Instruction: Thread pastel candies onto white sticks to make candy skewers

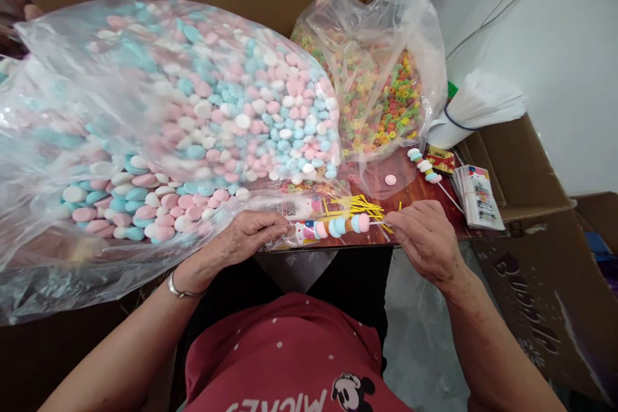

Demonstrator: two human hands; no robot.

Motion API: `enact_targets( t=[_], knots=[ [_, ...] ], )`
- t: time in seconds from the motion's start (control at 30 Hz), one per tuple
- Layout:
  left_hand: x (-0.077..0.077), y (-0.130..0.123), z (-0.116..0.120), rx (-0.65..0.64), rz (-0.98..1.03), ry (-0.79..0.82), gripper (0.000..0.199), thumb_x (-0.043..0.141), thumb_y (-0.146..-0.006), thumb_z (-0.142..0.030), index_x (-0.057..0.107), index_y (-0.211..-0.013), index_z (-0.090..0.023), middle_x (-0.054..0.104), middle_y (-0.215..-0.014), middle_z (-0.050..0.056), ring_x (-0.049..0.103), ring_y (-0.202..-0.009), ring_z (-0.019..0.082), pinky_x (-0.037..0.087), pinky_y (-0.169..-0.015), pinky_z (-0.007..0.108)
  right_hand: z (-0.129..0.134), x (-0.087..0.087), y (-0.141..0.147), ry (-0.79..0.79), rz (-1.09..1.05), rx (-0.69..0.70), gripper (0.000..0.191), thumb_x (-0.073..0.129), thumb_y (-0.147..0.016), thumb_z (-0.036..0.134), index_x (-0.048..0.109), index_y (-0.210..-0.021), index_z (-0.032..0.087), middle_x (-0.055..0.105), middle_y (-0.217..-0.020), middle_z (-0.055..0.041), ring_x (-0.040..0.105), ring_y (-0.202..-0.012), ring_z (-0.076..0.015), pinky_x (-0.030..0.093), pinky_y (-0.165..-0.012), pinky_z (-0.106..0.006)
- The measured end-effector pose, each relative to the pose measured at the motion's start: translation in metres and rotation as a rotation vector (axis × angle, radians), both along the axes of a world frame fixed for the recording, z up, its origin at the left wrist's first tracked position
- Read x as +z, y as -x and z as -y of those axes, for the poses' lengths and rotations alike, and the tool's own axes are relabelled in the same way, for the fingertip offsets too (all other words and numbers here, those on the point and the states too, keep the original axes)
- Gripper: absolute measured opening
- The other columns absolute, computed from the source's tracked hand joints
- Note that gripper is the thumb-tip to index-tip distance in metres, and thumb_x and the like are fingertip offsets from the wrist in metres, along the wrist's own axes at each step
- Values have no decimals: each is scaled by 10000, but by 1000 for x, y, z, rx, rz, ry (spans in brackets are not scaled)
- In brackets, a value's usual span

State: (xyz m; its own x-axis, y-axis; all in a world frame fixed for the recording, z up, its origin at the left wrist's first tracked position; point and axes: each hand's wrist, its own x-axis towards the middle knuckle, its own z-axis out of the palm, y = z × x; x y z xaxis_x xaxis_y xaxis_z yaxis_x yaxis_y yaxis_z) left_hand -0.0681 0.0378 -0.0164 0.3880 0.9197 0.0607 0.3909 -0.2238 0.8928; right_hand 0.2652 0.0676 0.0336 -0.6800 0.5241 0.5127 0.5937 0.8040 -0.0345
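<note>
Between my hands a candy skewer (340, 226) lies nearly level, with pink and blue candies and brownish rings threaded on a thin white stick. My right hand (427, 238) pinches the bare right end of the stick. At the other end, my left hand (258, 232) is closed beside a small printed wrapper (305, 232); whether it grips the stick, the wrapper or both is hidden by the fingers. Just behind the skewer lies a pile of yellow twist ties (362, 206). A single pink candy (390, 179) rests farther back.
A big clear bag of pastel candies (232, 109) covers the left side. Behind stands a bag of ring candies (381, 96). To the right are another candy skewer (425, 167), a stack of printed wrappers (477, 196), a container of white sticks (449, 129) and cardboard boxes (531, 270).
</note>
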Motion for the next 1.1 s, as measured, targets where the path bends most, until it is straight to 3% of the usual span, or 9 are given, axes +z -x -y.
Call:
enact_targets(
  t=[0.13, 0.43, 0.67, 0.83, 1.1],
  knots=[
    [3, 1, -2, -52, -11, 43, 259, 549, -901, -337, 712, -823, -151, 697, -727, 30, 596, -649, 127, 461, -600, 192, -2, -2, 3, 33, -44, -11, 152, 477, -920, 144, 605, -956, 217, 662, -759, -21, 518, -667, -163, 362, -693, -330],
    [7, -3, -4, -15, 47, 88, 268, 575, -881, -362, 693, -766, -151, 668, -694, 30, 560, -625, 125, 439, -583, 200, 4, -17, 10, 269, -78, -9, 142, 450, -964, 172, 577, -910, 205, 692, -806, -23, 578, -724, -155, 410, -706, -293],
    [9, -2, -9, -50, 63, 65, 216, 612, -848, -326, 721, -782, -151, 692, -702, 40, 587, -626, 137, 442, -583, 196, 5, -9, 9, 210, -88, 55, 152, 466, -938, 159, 585, -856, 204, 636, -713, -12, 491, -679, -163, 359, -687, -316],
    [19, -5, -8, -34, 53, 116, 230, 617, -850, -336, 710, -742, -156, 656, -659, 23, 557, -600, 126, 415, -553, 190, 11, -11, 13, 62, -104, -32, 123, 489, -924, 133, 589, -888, 195, 642, -713, -4, 483, -652, -151, 367, -730, -322],
    [15, -3, -14, -122, 17, 88, 215, 578, -876, -314, 700, -801, -154, 660, -713, 25, 553, -651, 132, 421, -601, 207, 19, -15, 19, 136, -111, -60, 176, 448, -953, 163, 584, -849, 205, 623, -656, 19, 517, -626, -139, 378, -818, -338]
  ],
)
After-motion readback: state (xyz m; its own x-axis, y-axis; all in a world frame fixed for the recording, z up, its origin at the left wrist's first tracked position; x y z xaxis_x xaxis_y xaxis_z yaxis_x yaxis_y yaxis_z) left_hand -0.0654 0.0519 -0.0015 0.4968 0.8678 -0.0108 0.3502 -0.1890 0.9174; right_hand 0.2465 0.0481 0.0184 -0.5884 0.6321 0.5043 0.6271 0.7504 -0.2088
